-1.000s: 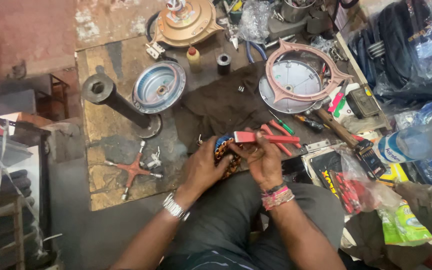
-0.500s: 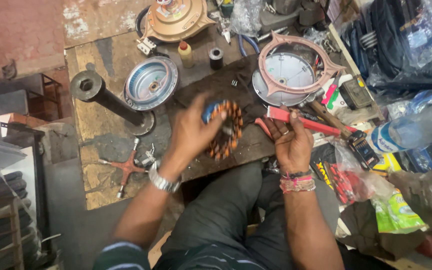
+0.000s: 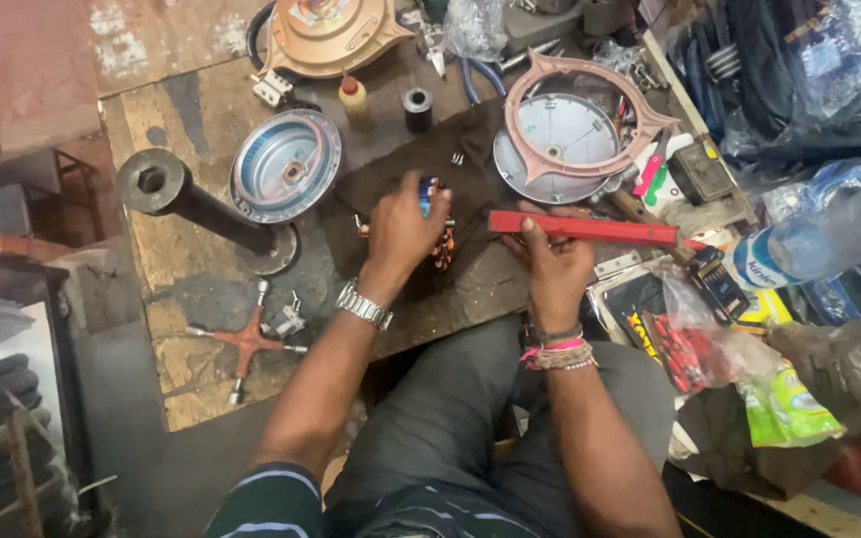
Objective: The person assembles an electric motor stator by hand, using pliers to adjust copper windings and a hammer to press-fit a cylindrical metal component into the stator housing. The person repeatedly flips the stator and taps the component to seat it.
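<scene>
- Two hands are at work over a dark cloth (image 3: 391, 184) that we have spread on the wooden bench (image 3: 201, 110).
- Our left hand (image 3: 401, 231) is curled over a wound motor core (image 3: 438, 244), fingers closed around its top; the core sits on the cloth, mostly hidden under the hand, with only its orange windings and a bit of blue showing.
- Our right hand (image 3: 550, 261) is closed on a long red tool (image 3: 590, 228), thumb on its upper edge, holding it level just to the right of the core.
- Beyond the red tool lies a pink ring-shaped cover (image 3: 590, 85) resting on a round grey plate (image 3: 565, 134).
- To the left of the cloth sits a blue-grey round housing (image 3: 286, 164), open side up, and beside it a dark metal pipe stand (image 3: 201, 204).
- Near our left wrist we see a metal watch (image 3: 364, 305), and further left an orange cross wrench (image 3: 248, 341) on the bench.
</scene>
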